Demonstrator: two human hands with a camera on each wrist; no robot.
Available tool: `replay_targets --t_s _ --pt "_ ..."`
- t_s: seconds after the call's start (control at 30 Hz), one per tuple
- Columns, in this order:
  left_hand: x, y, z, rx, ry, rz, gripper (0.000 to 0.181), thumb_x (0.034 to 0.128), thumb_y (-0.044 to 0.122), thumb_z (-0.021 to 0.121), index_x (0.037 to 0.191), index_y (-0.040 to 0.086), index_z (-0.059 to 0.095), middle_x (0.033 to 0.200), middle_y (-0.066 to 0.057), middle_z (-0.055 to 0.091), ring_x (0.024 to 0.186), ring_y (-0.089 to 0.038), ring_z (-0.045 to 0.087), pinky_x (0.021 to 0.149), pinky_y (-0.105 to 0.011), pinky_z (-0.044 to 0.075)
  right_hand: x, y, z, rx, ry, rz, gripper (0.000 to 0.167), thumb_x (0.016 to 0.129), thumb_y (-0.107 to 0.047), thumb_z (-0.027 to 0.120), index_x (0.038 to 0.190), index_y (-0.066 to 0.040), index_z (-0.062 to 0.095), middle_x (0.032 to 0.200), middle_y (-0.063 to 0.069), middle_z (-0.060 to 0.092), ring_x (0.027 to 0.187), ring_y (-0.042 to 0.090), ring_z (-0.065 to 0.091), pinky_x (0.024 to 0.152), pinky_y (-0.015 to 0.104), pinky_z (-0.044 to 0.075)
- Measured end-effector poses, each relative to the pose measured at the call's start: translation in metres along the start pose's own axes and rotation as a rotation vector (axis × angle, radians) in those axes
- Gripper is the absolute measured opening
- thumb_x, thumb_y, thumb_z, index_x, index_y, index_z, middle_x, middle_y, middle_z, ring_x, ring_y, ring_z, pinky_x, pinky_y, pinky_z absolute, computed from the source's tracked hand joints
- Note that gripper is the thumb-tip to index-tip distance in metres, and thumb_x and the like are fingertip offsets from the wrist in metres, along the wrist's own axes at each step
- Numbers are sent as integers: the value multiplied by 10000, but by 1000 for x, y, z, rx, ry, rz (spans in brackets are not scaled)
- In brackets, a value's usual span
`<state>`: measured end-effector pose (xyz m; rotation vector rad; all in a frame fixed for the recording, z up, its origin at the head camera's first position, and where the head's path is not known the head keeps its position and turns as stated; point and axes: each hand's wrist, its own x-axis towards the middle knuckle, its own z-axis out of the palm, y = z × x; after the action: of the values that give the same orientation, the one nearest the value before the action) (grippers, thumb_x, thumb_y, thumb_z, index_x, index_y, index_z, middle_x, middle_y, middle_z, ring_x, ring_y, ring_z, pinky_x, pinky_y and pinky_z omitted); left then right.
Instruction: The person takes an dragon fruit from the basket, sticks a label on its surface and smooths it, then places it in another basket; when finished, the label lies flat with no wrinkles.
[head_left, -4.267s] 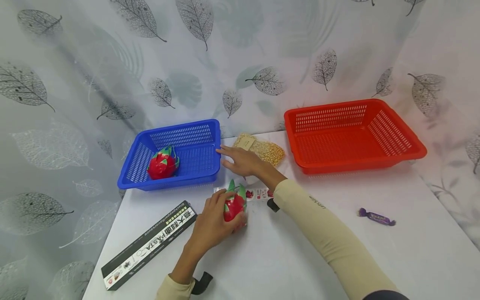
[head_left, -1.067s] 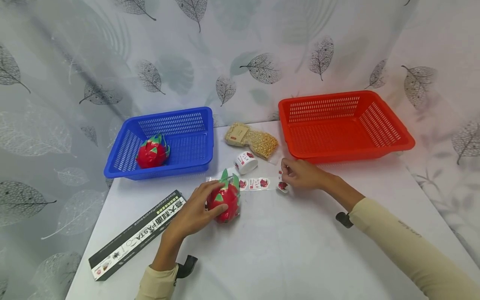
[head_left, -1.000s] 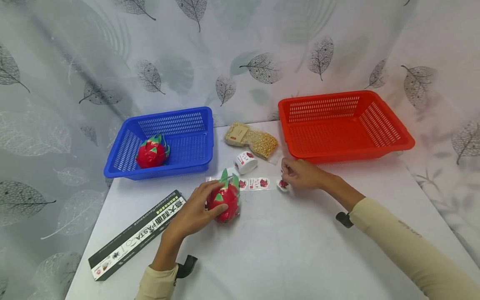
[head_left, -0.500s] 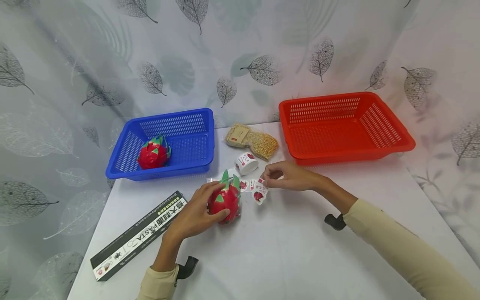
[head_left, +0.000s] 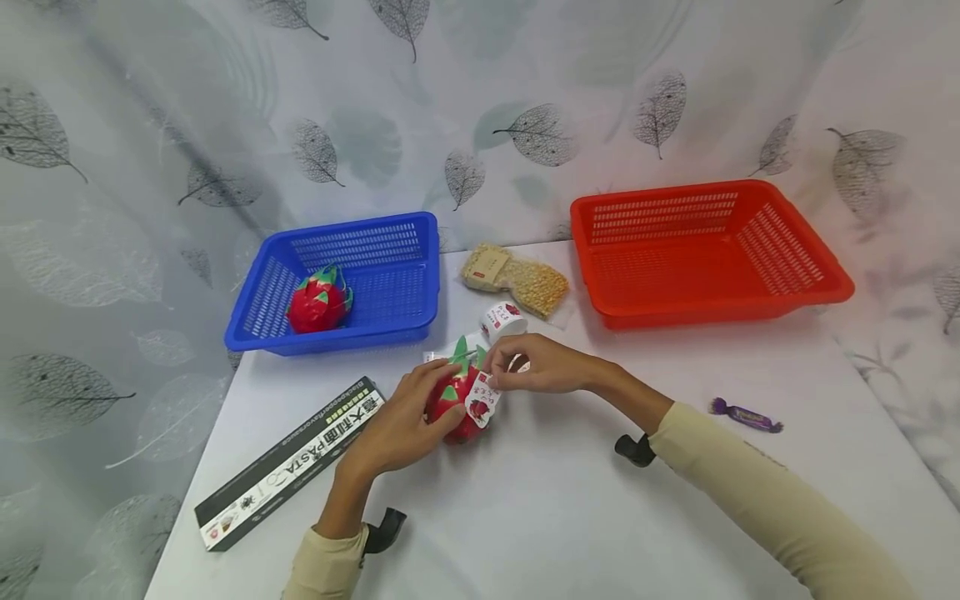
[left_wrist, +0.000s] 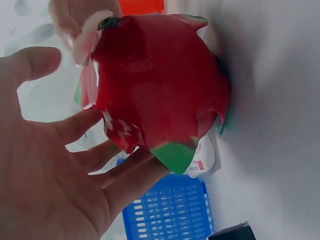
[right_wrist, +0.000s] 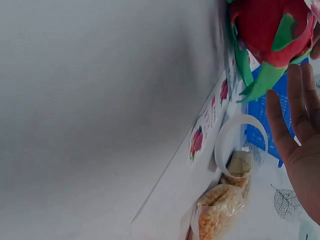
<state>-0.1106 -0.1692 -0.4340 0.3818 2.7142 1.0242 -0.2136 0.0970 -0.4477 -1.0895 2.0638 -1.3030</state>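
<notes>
A red dragon fruit with green leaf tips (head_left: 465, 432) stands on the white table. My left hand (head_left: 399, 423) holds it from the left, fingers round its far side; in the left wrist view the thumb is off the skin of the dragon fruit (left_wrist: 160, 80). My right hand (head_left: 551, 363) pinches a small white sticker (head_left: 482, 402) printed with a dragon fruit, right at the fruit's front right side. Whether the sticker is fully stuck is unclear. Behind the hands lies a sticker roll (head_left: 501, 320), its unrolled strip (right_wrist: 200, 137) running along the table, partly hidden by the fruit and right hand.
A blue basket (head_left: 360, 337) with another dragon fruit (head_left: 318, 304) stands at the back left. A red basket (head_left: 712, 312) is at the back right, bagged corn kernels (head_left: 538, 287) between them. A pasta box (head_left: 288, 467) lies left, a purple-wrapped candy (head_left: 746, 415) right.
My right hand has come left from the strip's right end, bringing the peeled sticker to the dragon fruit. The left hand has stayed on the fruit.
</notes>
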Motion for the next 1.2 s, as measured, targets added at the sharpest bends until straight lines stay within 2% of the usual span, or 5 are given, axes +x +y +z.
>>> replay_targets --t_s 0.2,0.47,0.7,0.87,1.2 --pt "1 5 5 13 25 -58 773 963 643 664 1610 286 435 1667 -15 381 1451 -319 478 1016 -583 575 6 4 4 -30 -6 -41 139 1007 -205 698 887 -154 649 1221 38 714 1200 209 660 994 434 593" --pt "2 5 11 79 79 -28 749 945 496 771 1582 254 461 1641 -36 416 1411 -308 513 958 -527 615 12 6 6 -36 -5 -35 145 1012 -200 705 889 -146 648 1200 44 716 1173 205 661 999 436 581" --pt "2 6 11 95 89 -3 732 945 420 794 1577 272 454 1637 -47 421 1452 -310 468 982 -542 602 20 12 7 -55 12 -12 112 992 -163 726 903 -138 663 996 8 652 1004 183 636 944 398 578" --pt "2 7 10 105 80 9 580 953 415 788 1486 352 569 1646 -47 421 1494 -334 428 984 -559 598 23 18 10 -67 21 7 78 986 -157 740 933 -133 689 966 6 620 942 182 605 889 336 559" --pt "3 7 9 92 73 6 411 953 405 791 1334 289 685 1655 -44 414 1521 -319 398 1004 -501 599 21 27 15 -32 56 83 137 987 -199 772 1040 -133 663 1005 8 624 978 185 608 941 352 568"
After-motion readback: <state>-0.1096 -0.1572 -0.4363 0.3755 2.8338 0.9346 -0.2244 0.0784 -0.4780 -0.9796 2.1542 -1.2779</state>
